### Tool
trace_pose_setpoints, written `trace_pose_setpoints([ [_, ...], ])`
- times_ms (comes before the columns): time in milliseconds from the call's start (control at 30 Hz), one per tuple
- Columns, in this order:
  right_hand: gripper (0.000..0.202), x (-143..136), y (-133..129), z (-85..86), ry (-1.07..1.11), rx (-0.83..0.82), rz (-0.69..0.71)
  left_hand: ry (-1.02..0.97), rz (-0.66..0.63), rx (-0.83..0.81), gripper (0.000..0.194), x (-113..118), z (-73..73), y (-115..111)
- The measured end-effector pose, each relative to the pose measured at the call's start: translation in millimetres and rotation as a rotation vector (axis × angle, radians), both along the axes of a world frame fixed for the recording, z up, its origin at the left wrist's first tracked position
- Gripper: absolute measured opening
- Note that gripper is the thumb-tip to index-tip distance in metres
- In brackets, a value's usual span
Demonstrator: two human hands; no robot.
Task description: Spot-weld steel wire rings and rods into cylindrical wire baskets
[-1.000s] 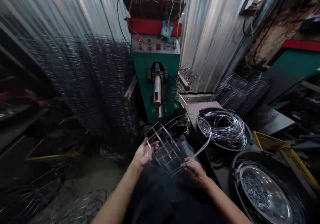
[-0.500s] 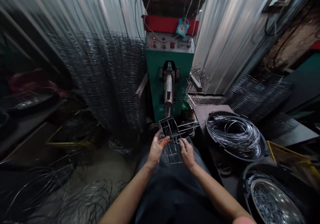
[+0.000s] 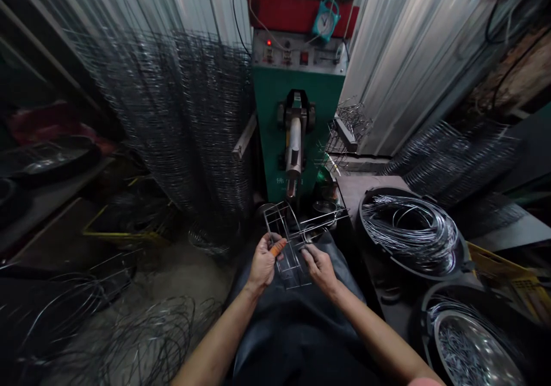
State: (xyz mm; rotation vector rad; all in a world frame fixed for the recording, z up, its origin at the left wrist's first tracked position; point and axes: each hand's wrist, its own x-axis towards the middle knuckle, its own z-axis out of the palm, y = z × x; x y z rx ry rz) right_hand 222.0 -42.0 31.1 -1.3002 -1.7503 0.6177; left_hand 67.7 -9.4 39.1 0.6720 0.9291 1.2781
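Note:
Over the lap, below the machine's metal arm, a wire frame (image 3: 287, 232) of thin rods is held between both hands. My left hand (image 3: 264, 259) grips its left side, and orange covering shows on the thumb. On the right side, my right hand (image 3: 319, 265) pinches the frame near a small curved wire, fingers pressed together. The green machine (image 3: 275, 110) stands straight ahead, its metal arm (image 3: 294, 145) pointing down toward the frame, with a gap between its tip and the wires.
Tall stacks of wire racks (image 3: 206, 122) stand at the left. A black tub (image 3: 365, 225) of wire loops and a metal bowl (image 3: 495, 346) of small wire pieces are at the right. Loose wires (image 3: 159, 334) lie at lower left, near a yellow crate (image 3: 124, 238).
The view has tilted down, so the machine appears higher. The wire frame has shifted slightly left and turned a little in my hands, which both still hold it.

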Motion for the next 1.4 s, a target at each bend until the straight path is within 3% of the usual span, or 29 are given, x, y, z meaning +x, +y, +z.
trace_pose_setpoints([
  [67, 0.023, 7.6, 0.9, 9.5, -0.075, 0.077, 0.020, -0.028, 0.046, 0.023, 0.027, -6.4, -0.2, -6.3],
  [233, 0.024, 29.1, 30.7, 40.7, -0.214, 0.304, -0.217, -0.014, 0.102, 0.023, 0.029, -18.1, 3.0, -5.5],
  [367, 0.028, 37.5, 72.6, 52.8, -0.451, 0.320, -0.114, -0.042, 0.083, 0.017, 0.031, -14.0, 6.9, 5.9],
  [533, 0.032, 41.4, 99.4, 51.9, -0.624, 0.285, -0.039, -0.076, 0.092, -0.008, 0.034, -9.0, 6.2, 18.8],
  [700, 0.033, 43.2, 107.6, 46.9, -0.515, 0.143, 0.068, -0.055, 0.130, -0.014, 0.035, -8.1, 2.3, 32.1],
  [933, 0.025, 45.2, 130.7, 40.0, -0.450, 0.206, -0.042, -0.070, 0.137, -0.032, 0.035, 1.4, -0.2, 50.7],
  [1133, 0.025, 48.6, 148.8, 37.2, -0.428, 0.122, 0.024, -0.066, 0.163, -0.078, 0.039, 8.2, 2.0, 67.4],
  [1400, 0.024, 54.4, 165.8, 34.7, -0.388, 0.110, 0.011, -0.081, 0.168, -0.086, 0.037, 15.0, 1.5, 81.4],
])
